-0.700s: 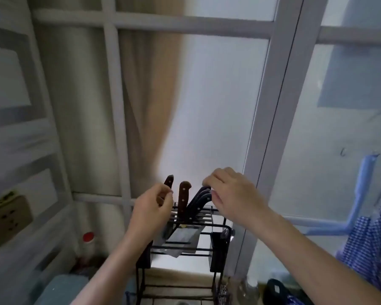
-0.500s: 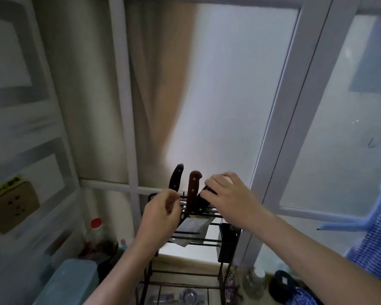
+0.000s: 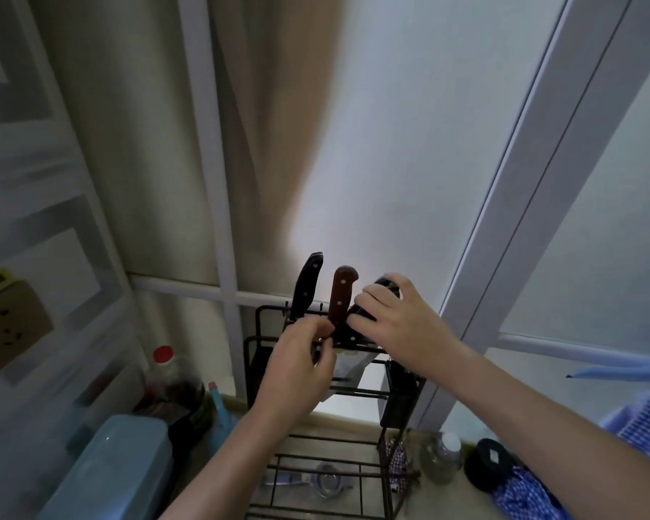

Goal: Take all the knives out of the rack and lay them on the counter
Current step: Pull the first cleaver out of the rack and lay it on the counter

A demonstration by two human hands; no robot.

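Note:
A black wire knife rack [image 3: 252,354] stands by the window. Two handles stick up from its top: a black-handled knife [image 3: 305,287] on the left and a brown-handled knife [image 3: 341,294] beside it. Further right are dark knife handles [image 3: 385,285], mostly covered by my right hand [image 3: 398,324], whose fingers curl over them. My left hand [image 3: 301,365] is at the rack's top front bar, fingertips pinched near the base of the brown handle; what it pinches is hidden. A wide blade [image 3: 348,364] shows through the wires below.
A red-capped bottle [image 3: 164,365] and a light blue box [image 3: 109,471] sit at the lower left. Jars [image 3: 441,456] and a black lid [image 3: 485,459] stand on the counter at right. Blue checked cloth [image 3: 646,429] hangs at far right. A wall socket [image 3: 8,324] is left.
The view has tilted down and come closer to the rack. My left hand has shifted right to the brown handle's base. My right hand stays over the dark handles.

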